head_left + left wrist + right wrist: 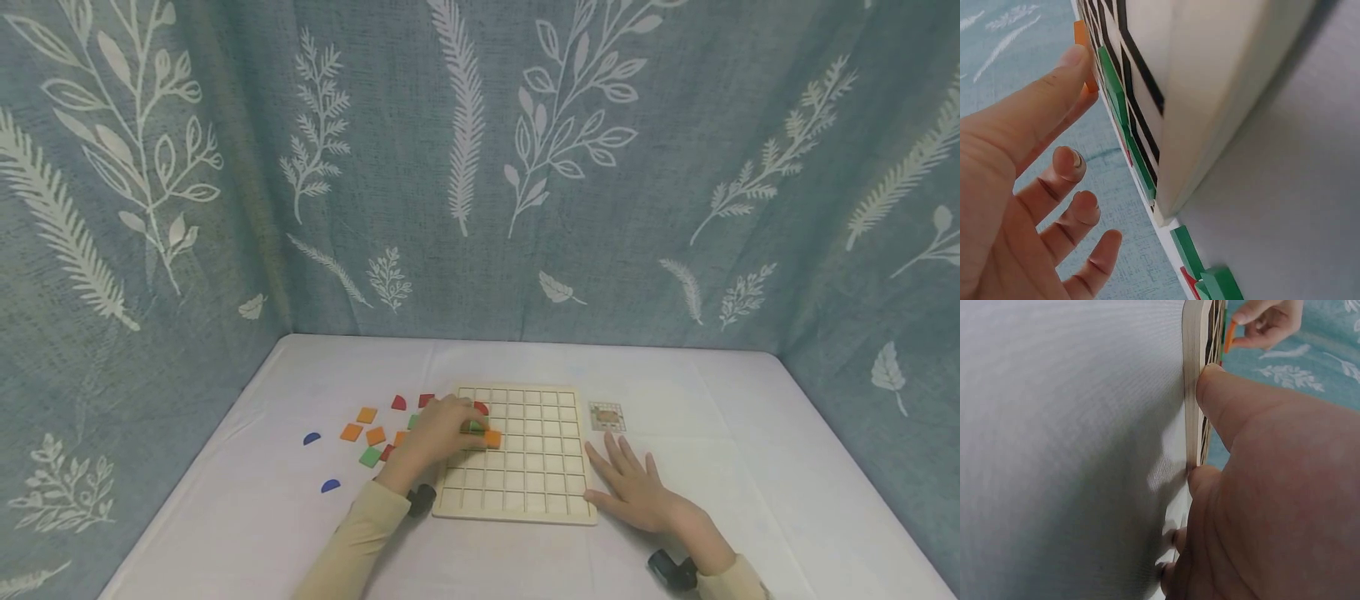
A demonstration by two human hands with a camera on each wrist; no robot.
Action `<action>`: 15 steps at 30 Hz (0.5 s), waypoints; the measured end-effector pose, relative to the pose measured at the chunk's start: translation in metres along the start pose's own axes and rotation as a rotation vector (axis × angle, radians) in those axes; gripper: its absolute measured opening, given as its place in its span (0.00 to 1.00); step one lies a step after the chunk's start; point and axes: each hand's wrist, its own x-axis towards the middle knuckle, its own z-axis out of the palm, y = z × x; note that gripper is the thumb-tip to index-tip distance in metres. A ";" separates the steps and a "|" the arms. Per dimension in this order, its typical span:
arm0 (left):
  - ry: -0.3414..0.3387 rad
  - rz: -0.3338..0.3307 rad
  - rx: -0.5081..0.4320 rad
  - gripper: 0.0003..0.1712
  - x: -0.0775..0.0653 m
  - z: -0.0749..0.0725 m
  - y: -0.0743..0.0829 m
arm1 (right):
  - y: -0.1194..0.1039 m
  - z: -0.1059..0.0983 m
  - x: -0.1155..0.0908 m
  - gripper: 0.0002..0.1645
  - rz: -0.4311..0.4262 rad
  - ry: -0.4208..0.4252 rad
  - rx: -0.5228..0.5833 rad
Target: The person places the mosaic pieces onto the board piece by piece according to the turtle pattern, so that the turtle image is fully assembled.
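My left hand [441, 429] pinches an orange square tile [492, 439] between thumb and index finger, with the other fingers loosely bent. The tile is tilted close over the left part of a pale wooden grid board [543, 475]. Behind it on the board lie green tiles [1113, 84] and a rounded red tile [482, 408], partly hidden by my fingers. My right hand [633, 492] lies with fingers spread at the board's right side. In the right wrist view, its thumb and index finger touch the wooden edge [1192, 394].
Left of the board several loose pieces lie scattered: orange squares [352, 432], a green square [370, 457], a red quarter circle [399, 402] and blue half circles [312, 438]. A small printed card [607, 416] lies right of the board on the white tablecloth [705, 408].
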 end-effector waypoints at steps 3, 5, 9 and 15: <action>-0.008 0.004 0.010 0.13 0.001 0.000 0.001 | 0.003 0.002 0.001 0.44 -0.005 0.012 -0.003; -0.015 0.002 0.017 0.13 0.002 0.000 0.001 | 0.006 0.004 0.002 0.44 -0.007 0.020 -0.006; -0.035 0.004 0.024 0.13 0.003 0.001 0.002 | 0.006 0.003 0.001 0.44 -0.026 0.034 0.014; -0.069 0.001 0.052 0.14 0.007 0.002 0.003 | 0.000 -0.002 -0.001 0.44 -0.030 0.020 0.022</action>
